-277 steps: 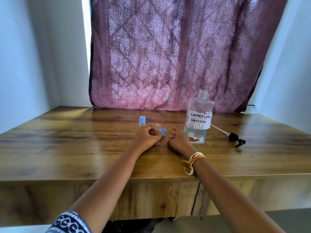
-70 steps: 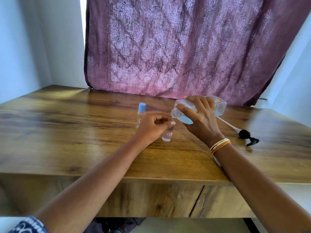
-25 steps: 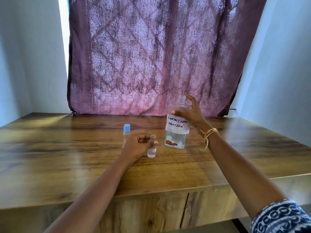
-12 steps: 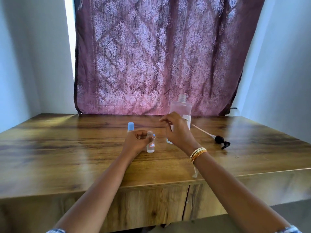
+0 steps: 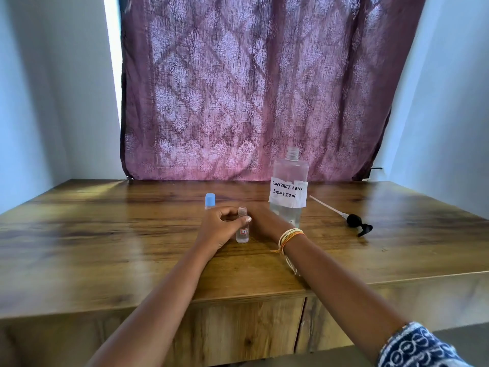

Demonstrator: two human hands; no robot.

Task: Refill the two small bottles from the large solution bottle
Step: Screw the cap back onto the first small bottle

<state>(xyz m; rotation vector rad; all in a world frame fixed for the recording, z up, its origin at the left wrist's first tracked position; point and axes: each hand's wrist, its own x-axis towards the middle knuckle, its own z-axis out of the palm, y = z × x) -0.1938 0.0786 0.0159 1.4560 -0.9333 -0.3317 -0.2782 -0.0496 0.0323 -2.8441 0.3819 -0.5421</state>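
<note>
The left hand (image 5: 217, 229) grasps the uncapped small bottle (image 5: 242, 231) mid-desk (image 5: 105, 247); the right hand (image 5: 264, 221) lies behind it, its fingers hidden, before the contact lens solution bottle (image 5: 289, 189).

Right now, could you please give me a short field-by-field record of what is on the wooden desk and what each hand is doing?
surface: brown wooden desk
large bottle: clear plastic bottle labelled CONTACT LENS SOLUTION, upright, uncapped
open small bottle: clear small bottle with a red-edged label, upright, no cap on
capped small bottle: small bottle with a light blue cap, upright behind the left hand
pump: black pump head with a white tube, lying on the desk to the right
left hand: holds the open small bottle
right hand: beside that bottle; its fingers are hidden
</note>
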